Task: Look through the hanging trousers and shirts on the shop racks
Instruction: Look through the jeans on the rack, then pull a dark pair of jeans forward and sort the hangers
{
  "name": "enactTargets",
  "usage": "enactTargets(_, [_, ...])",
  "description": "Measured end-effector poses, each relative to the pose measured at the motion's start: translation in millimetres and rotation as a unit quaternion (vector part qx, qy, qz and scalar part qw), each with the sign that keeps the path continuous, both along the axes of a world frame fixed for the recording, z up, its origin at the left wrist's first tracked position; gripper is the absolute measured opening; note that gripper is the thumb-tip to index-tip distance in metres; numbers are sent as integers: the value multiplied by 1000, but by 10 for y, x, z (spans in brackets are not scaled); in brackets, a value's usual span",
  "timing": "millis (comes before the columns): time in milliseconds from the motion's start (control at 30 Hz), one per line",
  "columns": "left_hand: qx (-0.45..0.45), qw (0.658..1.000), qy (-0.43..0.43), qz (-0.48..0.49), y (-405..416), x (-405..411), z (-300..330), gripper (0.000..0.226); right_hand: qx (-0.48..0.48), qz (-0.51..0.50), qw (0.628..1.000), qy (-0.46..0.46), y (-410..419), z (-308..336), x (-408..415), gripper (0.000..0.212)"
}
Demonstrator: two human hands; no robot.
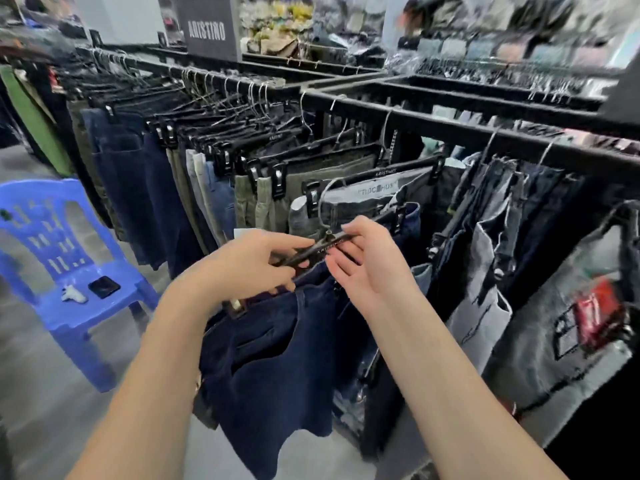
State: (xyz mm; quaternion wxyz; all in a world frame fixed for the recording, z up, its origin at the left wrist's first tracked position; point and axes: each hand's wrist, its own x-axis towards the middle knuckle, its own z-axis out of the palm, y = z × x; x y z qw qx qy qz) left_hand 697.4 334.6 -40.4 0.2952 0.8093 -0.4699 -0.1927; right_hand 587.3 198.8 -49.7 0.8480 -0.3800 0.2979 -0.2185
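"ARISTINO" on the sign (210, 29) and held hanger (311, 250); "TIPC HUS" waistband label (375, 189).

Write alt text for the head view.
Both hands, left hand and right hand, hold a black clip hanger carrying dark blue trousers, off the black rack of hanging trousers. A blue plastic chair stands left.

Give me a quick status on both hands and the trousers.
Left hand and right hand both gripping the black clip hanger. Dark navy trousers hang from it, off the black metal rail. Nothing in the way.
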Motion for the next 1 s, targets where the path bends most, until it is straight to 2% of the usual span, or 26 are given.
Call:
enactTargets(100, [0, 998, 44, -50, -178, 156, 270, 59, -37, -63, 997, 5, -121, 197, 130, 22])
enactTargets(200, [-61, 991, 93, -77, -403, 218, 427, 53, -76, -108, 991, 14, -291, 419, 199, 6])
enactTargets(300, [-116, 983, 111, -93, -678, 276, 491, 48, -87, -131, 988, 2, -477, 612, 223, 3])
enactTargets(467, [-123, 976, 116, -136, -1129, 314, 537, 45, -102, -176, 979, 2, -764, 738, 213, 12])
enactTargets(567, [-134, 971, 136, -141, -1358, 283, 542, 45, -96, -201, 975, 7, -906, 759, 201, 30])
enactTargets(700, [-149, 964, 166, -146, -1593, 216, 469, 44, -93, -219, 971, 13, -981, 785, 195, 19])
enactTargets(800, [-149, 962, 184, -135, -1710, 198, 333, 42, -104, -200, 974, 38, -971, 757, 188, 26])
enactTargets(900, [-169, 954, 221, -111, -1772, 196, 204, 38, -143, -167, 973, 66, -959, 694, 168, 24])
enactTargets(933, [-179, 949, 237, -102, -1785, 186, 178, 36, -166, -158, 970, 78, -962, 660, 169, 29])
enactTargets(1000, [-198, 941, 262, -84, -1782, 150, 153, 33, -219, -140, 960, 101, -973, 581, 182, 52])
